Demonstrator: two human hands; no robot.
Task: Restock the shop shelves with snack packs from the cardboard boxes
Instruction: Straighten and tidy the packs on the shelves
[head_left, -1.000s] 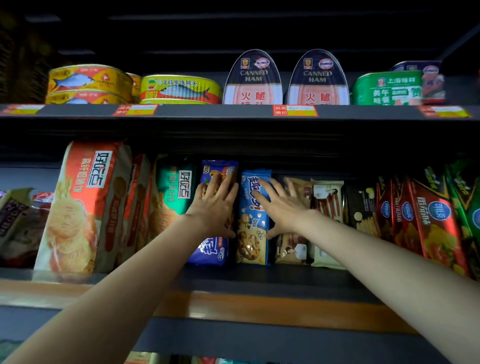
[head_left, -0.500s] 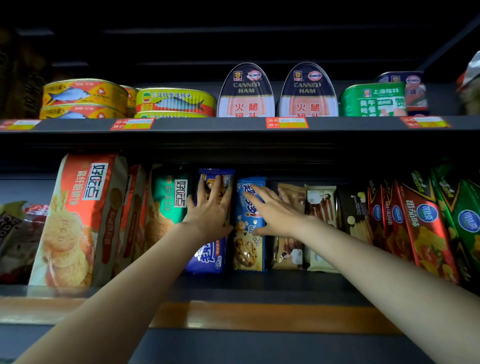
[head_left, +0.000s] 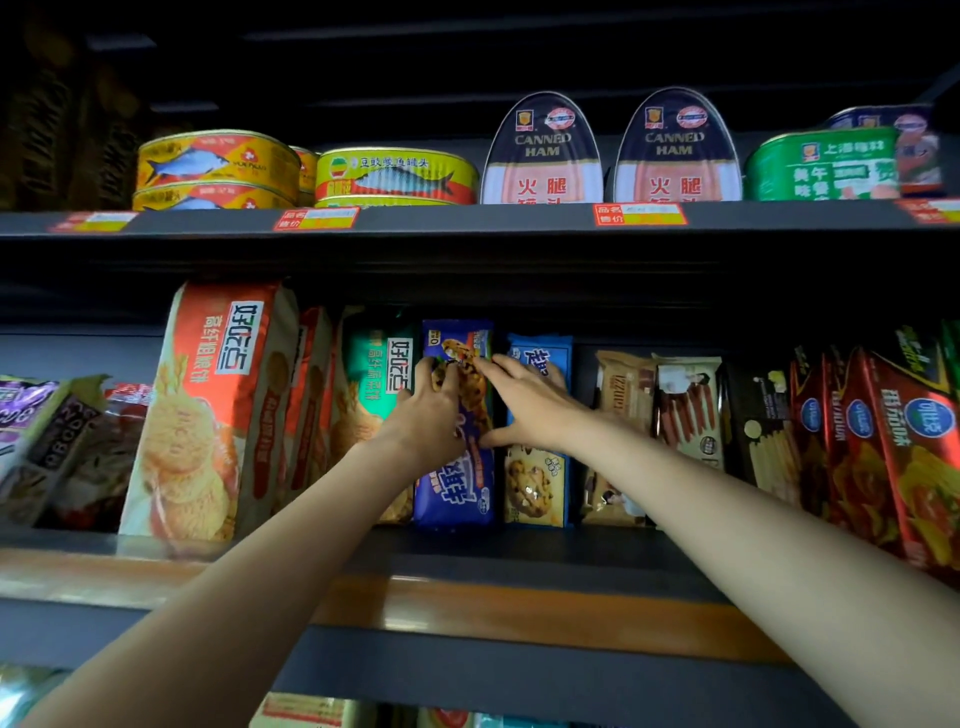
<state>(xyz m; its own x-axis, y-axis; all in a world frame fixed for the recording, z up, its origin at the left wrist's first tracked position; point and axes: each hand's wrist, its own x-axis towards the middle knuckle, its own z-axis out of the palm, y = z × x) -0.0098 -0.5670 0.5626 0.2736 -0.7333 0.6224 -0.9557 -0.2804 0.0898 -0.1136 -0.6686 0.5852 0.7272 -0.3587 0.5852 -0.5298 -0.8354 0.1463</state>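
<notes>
Crowding dark blue cookie pack (head_left: 457, 493): green pack (head_left: 382, 374), light blue pack (head_left: 535, 488); left hand (head_left: 434, 415), right hand (head_left: 530, 405) grips flat, unclenched.

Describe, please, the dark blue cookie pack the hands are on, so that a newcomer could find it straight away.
Start at the two canned ham tins on the upper shelf and drop to the shelf below. Slightly to their left stands the dark blue cookie pack, upright, touched by the left hand and right hand. Its neighbours are a green-topped biscuit bag and a lighter blue cookie pack.
</notes>
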